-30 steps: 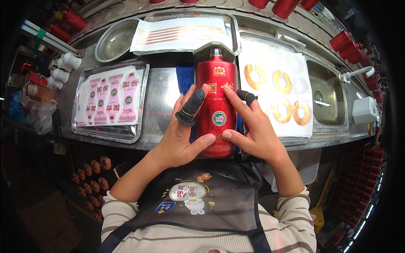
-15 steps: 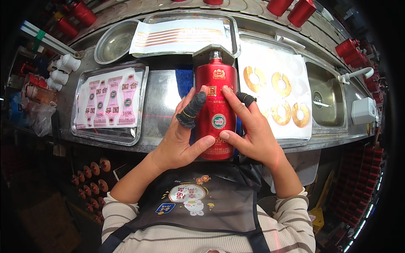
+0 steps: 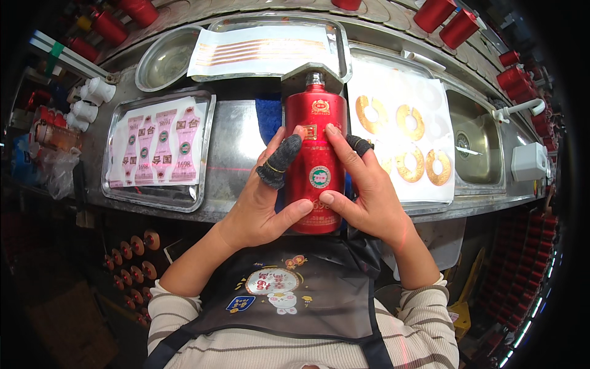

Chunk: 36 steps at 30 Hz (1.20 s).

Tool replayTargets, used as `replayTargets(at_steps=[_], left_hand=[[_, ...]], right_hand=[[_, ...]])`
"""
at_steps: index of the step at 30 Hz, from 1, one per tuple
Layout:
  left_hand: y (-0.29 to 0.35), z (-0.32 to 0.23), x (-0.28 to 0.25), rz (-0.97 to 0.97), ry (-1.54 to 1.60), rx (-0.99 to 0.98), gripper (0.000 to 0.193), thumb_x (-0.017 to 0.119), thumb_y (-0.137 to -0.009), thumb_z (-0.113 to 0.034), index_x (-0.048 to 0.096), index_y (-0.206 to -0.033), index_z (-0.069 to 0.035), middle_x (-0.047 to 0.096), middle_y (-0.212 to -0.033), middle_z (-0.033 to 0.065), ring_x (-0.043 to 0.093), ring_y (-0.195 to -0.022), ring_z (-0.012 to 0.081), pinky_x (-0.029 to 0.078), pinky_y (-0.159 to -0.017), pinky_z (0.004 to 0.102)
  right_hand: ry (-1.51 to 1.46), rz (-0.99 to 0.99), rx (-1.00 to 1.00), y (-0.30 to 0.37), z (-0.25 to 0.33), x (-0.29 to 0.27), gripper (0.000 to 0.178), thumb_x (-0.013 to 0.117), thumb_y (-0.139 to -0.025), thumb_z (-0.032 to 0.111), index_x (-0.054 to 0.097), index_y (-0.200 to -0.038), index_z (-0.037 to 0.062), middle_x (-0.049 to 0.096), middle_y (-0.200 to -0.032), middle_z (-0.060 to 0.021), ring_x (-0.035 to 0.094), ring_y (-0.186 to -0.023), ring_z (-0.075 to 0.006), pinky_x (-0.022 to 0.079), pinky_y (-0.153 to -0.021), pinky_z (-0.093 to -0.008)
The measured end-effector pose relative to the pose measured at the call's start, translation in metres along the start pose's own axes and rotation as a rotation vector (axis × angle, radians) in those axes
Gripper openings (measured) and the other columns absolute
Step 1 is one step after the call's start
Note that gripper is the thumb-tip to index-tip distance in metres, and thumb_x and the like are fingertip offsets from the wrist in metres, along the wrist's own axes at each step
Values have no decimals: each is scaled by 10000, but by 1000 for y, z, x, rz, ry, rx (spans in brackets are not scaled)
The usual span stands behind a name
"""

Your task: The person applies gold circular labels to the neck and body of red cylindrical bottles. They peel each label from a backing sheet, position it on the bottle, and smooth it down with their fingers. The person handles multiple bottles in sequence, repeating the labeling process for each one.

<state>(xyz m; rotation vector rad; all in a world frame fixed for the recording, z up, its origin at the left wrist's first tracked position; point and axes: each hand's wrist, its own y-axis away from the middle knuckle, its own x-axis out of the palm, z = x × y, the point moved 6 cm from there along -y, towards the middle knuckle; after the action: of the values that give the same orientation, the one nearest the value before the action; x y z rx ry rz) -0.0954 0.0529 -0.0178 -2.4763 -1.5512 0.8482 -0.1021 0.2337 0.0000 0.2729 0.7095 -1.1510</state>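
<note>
Steel counter (image 3: pixel 236 144): label tray (image 3: pixel 206 150), bowl (image 3: pixel 165 56), second tray (image 3: pixel 335 46), ring-sticker sheet (image 3: pixel 399 132), blue cloth (image 3: pixel 268 114).

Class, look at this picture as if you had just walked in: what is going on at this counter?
A person in a dark apron holds a red bottle lying on a steel counter, left hand and right hand pressing on its front, thumbs near its round label. Some fingers wear dark finger covers. A tray of pink labels lies to the left, a sheet of gold rings to the right.
</note>
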Motion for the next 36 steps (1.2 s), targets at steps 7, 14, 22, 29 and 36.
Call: replayTargets(at_steps=[7,14,22,29,36], left_hand=[[1,2,-1,31,28,-36,838,670,-932,-200,181,-1593,-34,278,-1628,191,203,-1526,367,144,-1238,467],[2,-1,-11,31,165,22,750,588,-986,-113,163,-1604,-76,206,-1665,148,186,-1540,284,160,-1238,420],[5,3,-1,13,54,18,815,704,-933,-220,237,-1581,-58,301,-1610,182,300,-1490,334,237,-1218,432],[5,3,-2,-6,31,31,812,725,-916,-236,278,-1570,-57,321,-1595,195,338,-1469,324,265,-1201,424],[4,2,-2,29,75,-8,836,712,-917,-208,230,-1582,-50,292,-1619,167,289,-1493,299,224,-1214,417]], right_hand=[[-104,49,121,2,-5,-2,757,705,-894,358,386,-1558,183,565,-1224,-195,521,-950,-304,452,-849,-365],[-126,61,100,9,-15,-7,740,696,-904,357,412,-1551,137,544,-1035,-37,368,-717,-100,359,-609,-236],[-75,66,69,10,-16,-4,808,745,-831,460,449,-1536,198,459,-876,-5,345,-697,-107,316,-579,-252],[-134,102,108,11,-18,-2,903,780,-788,466,399,-1564,205,457,-908,-14,357,-702,-98,330,-573,-236],[-145,98,103,10,-19,3,969,814,-748,444,373,-1576,200,441,-915,-14,359,-692,-87,339,-573,-232]])
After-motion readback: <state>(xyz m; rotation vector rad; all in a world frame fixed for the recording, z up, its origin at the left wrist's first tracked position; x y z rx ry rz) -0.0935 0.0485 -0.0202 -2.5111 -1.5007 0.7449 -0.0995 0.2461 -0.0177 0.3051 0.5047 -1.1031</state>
